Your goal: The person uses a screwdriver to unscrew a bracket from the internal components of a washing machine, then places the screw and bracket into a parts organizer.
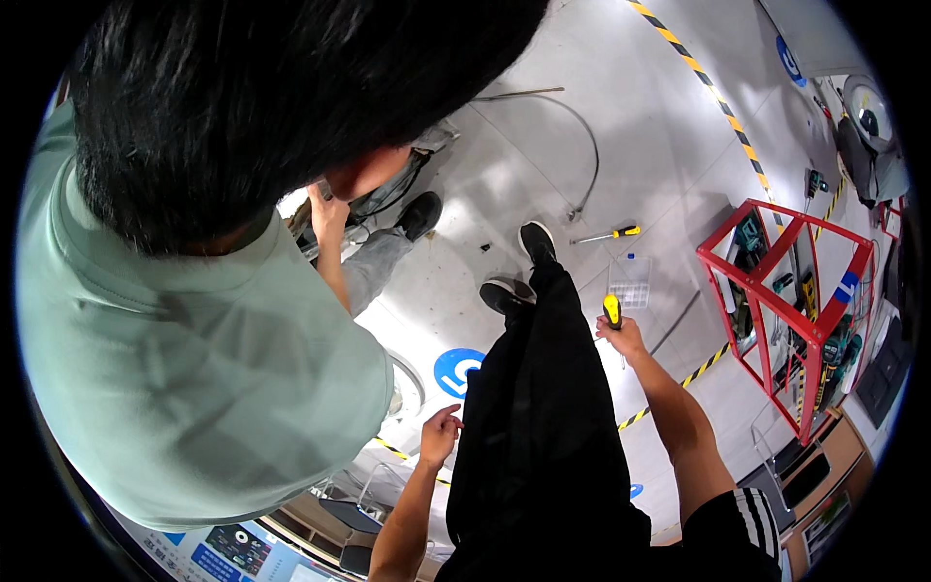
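Grey tiles (669, 145) crossed by black-and-yellow tape (711, 87) make the floor; over them, at left, leans a green-shirted co-worker (194, 359). At right, a red frame (776, 247) gathers power tools (749, 236), likely to keep them together. A clear compartment case (630, 284) lies near the right hand (626, 337), presumably for reach. The left hand (441, 435) is open, empty; the right hand grips a yellow-handled screwdriver (612, 308) handle-up, its tip too small to make out; another screwdriver (626, 231) lies beyond the case
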`<state>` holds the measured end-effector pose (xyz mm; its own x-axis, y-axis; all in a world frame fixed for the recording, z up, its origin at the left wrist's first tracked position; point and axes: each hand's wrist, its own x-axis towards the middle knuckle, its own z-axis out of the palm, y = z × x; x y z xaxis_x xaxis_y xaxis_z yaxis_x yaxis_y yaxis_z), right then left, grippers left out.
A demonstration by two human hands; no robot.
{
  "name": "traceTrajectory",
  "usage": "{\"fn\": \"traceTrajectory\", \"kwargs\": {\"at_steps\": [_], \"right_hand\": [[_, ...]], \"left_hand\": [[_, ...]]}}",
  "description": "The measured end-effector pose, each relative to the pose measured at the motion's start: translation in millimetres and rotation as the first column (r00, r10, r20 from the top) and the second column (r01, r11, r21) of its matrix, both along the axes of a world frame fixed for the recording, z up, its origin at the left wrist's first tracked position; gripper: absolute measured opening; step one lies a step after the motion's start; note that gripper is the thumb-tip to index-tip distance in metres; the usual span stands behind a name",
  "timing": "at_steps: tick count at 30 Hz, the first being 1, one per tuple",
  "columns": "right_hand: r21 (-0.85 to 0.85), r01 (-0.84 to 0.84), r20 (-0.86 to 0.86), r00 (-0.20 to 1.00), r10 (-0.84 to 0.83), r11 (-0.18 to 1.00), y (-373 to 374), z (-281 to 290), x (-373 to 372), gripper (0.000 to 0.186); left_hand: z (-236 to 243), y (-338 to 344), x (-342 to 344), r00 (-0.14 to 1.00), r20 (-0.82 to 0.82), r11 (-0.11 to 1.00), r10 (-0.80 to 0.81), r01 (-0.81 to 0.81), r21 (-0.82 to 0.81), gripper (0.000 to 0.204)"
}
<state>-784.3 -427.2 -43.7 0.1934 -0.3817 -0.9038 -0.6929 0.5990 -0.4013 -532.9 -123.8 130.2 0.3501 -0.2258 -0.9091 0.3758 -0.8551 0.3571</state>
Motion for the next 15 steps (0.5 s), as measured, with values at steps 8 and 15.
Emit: {"fn": "traceTrajectory", "kwargs": {"at_steps": [8, 15], "right_hand": [[-0.022, -0.025, -0.015, 1.000, 0.025, 0.999, -1, -5, -6, 0.024], [0.015, 0.051, 0.024, 0.998, -0.051, 0.999, 2, 1, 11, 0.026]], "left_hand": [[3, 1, 4, 0.999, 0.017, 0.999, -0.042, 0.042, -0.001, 0.038], [2, 1, 8, 1.000, 0.003, 0.999, -0.030, 0.030, -0.014, 0.037]]}}
